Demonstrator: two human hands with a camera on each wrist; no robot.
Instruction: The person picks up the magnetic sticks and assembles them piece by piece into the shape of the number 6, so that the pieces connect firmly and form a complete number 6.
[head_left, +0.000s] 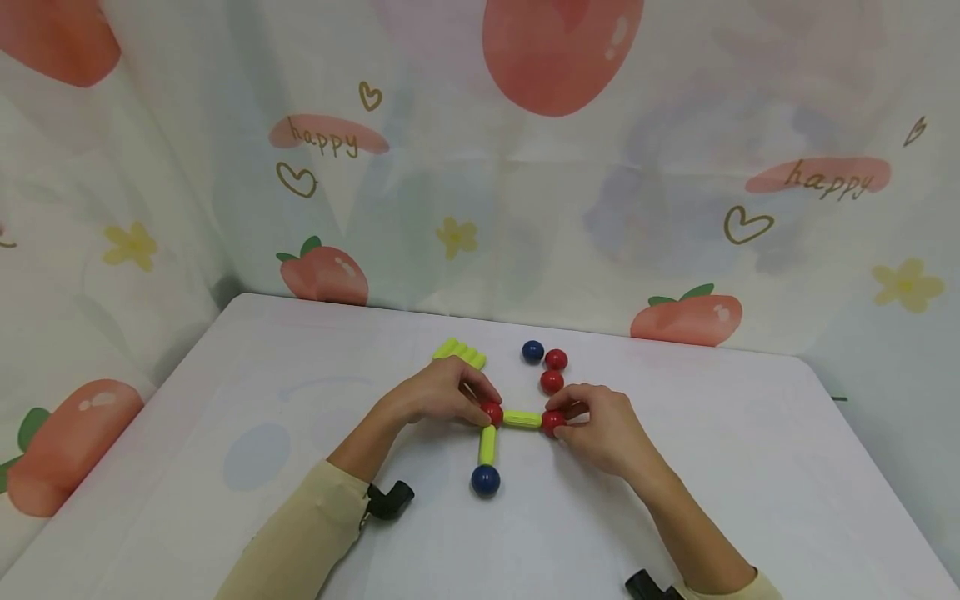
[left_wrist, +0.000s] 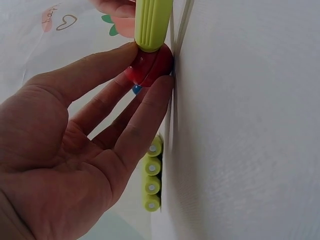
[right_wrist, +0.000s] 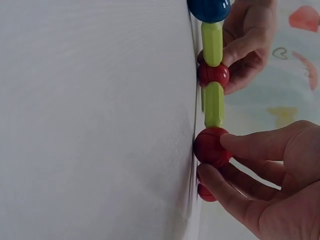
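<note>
My left hand [head_left: 448,392] pinches a red ball [left_wrist: 150,66] at the corner of an L-shaped piece on the table. From that ball one yellow-green rod [head_left: 487,446] runs toward me to a dark blue ball [head_left: 486,481]. A second yellow-green rod [head_left: 522,419] runs right from it to another red ball [right_wrist: 212,147]. My right hand [head_left: 600,423] pinches this right-hand ball between thumb and fingers. In the right wrist view, blue ball, rod, red ball, rod and red ball appear joined in a row.
Several yellow-green rods [head_left: 460,353] lie side by side behind my left hand. Behind the right hand sit a loose dark blue ball [head_left: 533,352] and two red balls [head_left: 556,359]. A printed cloth [head_left: 525,208] hangs along the back edge of the white table [head_left: 300,517].
</note>
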